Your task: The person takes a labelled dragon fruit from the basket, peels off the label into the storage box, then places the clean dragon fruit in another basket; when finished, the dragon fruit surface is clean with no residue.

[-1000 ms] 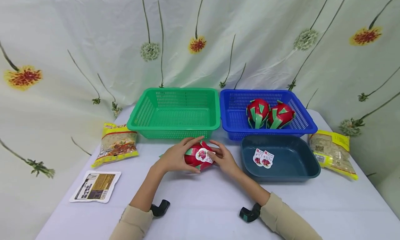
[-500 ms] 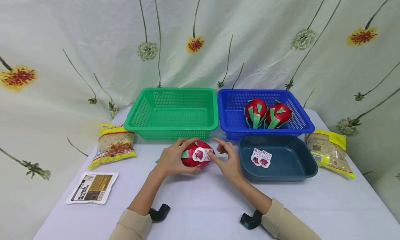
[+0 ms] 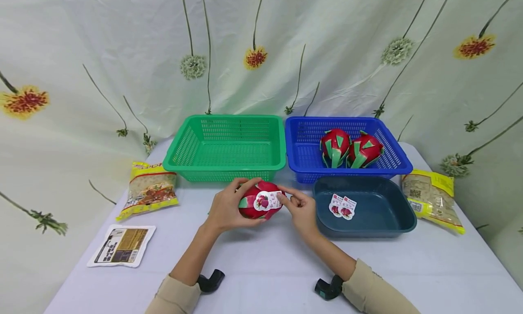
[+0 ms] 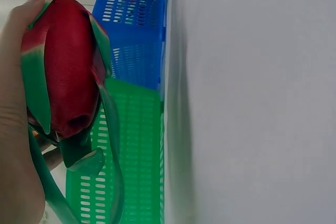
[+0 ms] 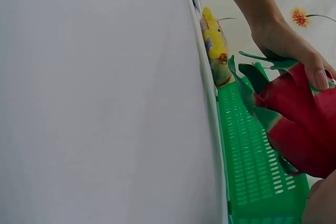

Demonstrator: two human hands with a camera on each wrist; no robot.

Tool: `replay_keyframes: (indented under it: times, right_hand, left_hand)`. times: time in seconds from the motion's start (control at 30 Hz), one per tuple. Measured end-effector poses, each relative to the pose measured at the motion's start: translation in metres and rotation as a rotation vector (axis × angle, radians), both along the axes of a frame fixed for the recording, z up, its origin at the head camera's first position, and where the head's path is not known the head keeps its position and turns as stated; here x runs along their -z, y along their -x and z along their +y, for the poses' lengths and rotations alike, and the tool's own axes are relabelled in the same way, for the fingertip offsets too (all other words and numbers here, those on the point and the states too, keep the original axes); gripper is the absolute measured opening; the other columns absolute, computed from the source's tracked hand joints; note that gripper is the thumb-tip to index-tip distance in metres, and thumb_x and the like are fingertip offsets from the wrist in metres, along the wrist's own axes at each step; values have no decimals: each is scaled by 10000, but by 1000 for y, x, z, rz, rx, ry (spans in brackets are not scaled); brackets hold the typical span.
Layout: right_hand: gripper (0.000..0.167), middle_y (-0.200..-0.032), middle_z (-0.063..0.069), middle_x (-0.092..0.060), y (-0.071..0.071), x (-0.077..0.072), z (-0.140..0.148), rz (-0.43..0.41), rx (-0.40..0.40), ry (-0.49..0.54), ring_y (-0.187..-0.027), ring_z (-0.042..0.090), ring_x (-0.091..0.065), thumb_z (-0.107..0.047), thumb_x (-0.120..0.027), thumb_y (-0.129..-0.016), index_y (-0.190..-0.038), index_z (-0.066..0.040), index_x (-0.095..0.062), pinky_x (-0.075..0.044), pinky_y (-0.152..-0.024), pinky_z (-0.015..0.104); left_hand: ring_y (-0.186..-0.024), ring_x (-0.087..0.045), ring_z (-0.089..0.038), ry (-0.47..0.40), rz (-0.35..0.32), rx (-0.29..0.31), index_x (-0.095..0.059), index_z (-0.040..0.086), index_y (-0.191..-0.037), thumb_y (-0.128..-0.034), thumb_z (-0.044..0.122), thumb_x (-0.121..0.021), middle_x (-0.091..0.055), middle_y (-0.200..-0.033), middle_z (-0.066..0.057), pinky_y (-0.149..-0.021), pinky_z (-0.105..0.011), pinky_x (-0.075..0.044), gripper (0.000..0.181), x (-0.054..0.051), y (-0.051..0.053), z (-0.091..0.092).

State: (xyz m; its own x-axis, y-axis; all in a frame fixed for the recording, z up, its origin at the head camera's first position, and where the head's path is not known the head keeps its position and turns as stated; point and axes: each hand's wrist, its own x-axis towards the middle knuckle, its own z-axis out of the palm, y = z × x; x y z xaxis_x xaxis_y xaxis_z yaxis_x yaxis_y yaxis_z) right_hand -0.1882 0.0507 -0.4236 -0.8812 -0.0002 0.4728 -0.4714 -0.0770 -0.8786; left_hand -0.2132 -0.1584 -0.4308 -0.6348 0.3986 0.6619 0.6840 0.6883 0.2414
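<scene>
My left hand [image 3: 226, 208] grips a red dragon fruit [image 3: 267, 187] with green leaf tips, its thumb in front and its fingers over the top. A white sticker [image 3: 262, 201] with a dragon fruit picture lies on the side facing me. At the sticker's right end, my right thumb presses down while the index finger of my right hand [image 3: 304, 213] reaches the fruit's upper right; the other fingers are curled. In the left wrist view the dragon fruit [image 4: 68, 72] shows its leafy end. Two similar dragon fruits [image 3: 336, 146] sit in the blue basket [image 3: 304, 174].
A green basket [image 3: 224, 169] stands behind the hands. The dark tray [image 3: 380, 209] at right holds two more stickers [image 3: 342, 207]. Yellow food bags lie at left [image 3: 151, 189] and right [image 3: 433, 198]; a flat white pouch [image 3: 121, 246] lies front left.
The right index finger has come back onto the fruit after lifting off half a second ago. The right thumb stays at the sticker's end. The left hand keeps its hold with little movement.
</scene>
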Motion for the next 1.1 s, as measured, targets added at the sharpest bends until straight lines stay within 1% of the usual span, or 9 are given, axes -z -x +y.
replay_keyframes:
  times: [0.17, 0.27, 0.4, 0.53, 0.63, 0.77, 0.87, 1.03, 1.1]
  right_hand:
    - [141, -474, -11, -292, 2, 1, 0, 47, 6, 51, -453, 41, -247, 66, -639, -823, -932, 154, -647, -156, -403, 258]
    - [117, -469, -7, -305, 1, 0, 1, 47, 2, 73, -455, 34, -273, 84, -611, -836, -904, 178, -627, -185, -407, 242]
    - [120, -473, -36, -305, 0, -1, 2, -7, 4, 76, -460, 29, -285, 59, -599, -857, -890, 171, -624, -200, -422, 215]
    - [149, -476, -54, -314, -1, -2, 3, -104, -9, 74, -459, 35, -299, 25, -605, -867, -897, 170, -623, -218, -432, 195]
    - [155, -472, -57, -319, -3, -2, 2, -168, -17, 72, -452, 38, -304, 27, -603, -867, -894, 179, -618, -229, -433, 186]
    - [147, -472, -51, -318, -6, -2, 1, -198, -7, 60, -454, 38, -305, 30, -602, -867, -885, 175, -617, -238, -439, 179]
    - [152, -480, -48, -317, -8, -2, 0, -215, -13, 75, -460, 43, -306, 24, -603, -868, -887, 175, -612, -245, -447, 180]
    - [160, -488, -44, -316, -6, 5, 3, -191, -24, 87, -465, 52, -308, 1, -612, -870, -879, 161, -614, -246, -443, 192]
    - [146, -488, -35, -312, -8, 6, 4, -153, -20, 67, -464, 50, -304, 12, -613, -865, -869, 158, -615, -235, -432, 199]
  left_hand:
    - [-882, -593, -191, -7, 6, 5, -444, 304, -1343, -553, 651, -733, -532, -1117, -59, -647, -331, -543, 910, 2, 1, 3]
    - [-881, -594, -186, -12, -1, 0, -438, 312, -1344, -543, 642, -744, -532, -1109, -54, -648, -328, -542, 919, 4, 2, 5]
    - [-903, -591, -183, -19, -28, -12, -420, 328, -1356, -552, 641, -742, -526, -1113, -40, -661, -330, -544, 921, 8, 4, 9]
    - [-906, -593, -182, -26, -72, -24, -411, 337, -1362, -555, 632, -747, -527, -1115, -31, -659, -333, -546, 923, 14, 4, 9]
    - [-885, -590, -167, -1, -109, -36, -406, 347, -1362, -559, 647, -734, -525, -1106, -22, -642, -324, -542, 918, 20, 6, 8]
    - [-875, -577, -150, 38, -138, -39, -402, 356, -1362, -570, 684, -703, -517, -1103, -13, -631, -317, -537, 909, 28, 10, 6]
    - [-878, -575, -155, 41, -147, -34, -405, 358, -1359, -566, 685, -705, -516, -1102, -17, -632, -323, -536, 909, 29, 12, 6]
    - [-875, -569, -157, 67, -169, -40, -408, 375, -1350, -565, 696, -696, -509, -1100, -16, -643, -320, -529, 896, 29, 12, 8]
    - [-883, -566, -158, 70, -184, -42, -402, 379, -1355, -574, 701, -687, -506, -1106, -13, -648, -320, -529, 891, 30, 12, 9]
